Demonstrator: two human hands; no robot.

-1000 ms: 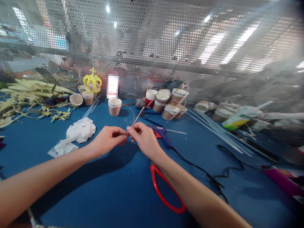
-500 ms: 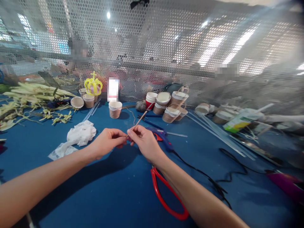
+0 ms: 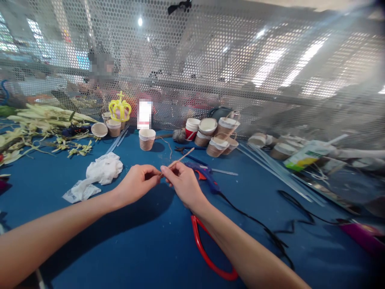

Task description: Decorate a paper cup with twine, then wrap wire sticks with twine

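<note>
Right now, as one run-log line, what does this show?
left hand: pinching near end of thin strip | right hand: pinching strip further along | cup: upright on blue table beyond hands | glue gun: lying beside right hand

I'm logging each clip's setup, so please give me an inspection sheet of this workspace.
Surface: blue tabletop with small pale specks.
Job's things: thin tan strand pinched between both hands, slanting up to the right.
Clutter: pale leaves at far left; crumpled white material; upright cup; grouped cups; yellow crown; blue glue gun; red handle partly under the right forearm; clear sticks.
Hands: left hand and right hand bare, fingertips close together.
Cables: black cable runs from the glue gun's handle rightward, tangled; its far end is unclear.
Surroundings: perforated panel behind, blurred shapes beyond.
</note>
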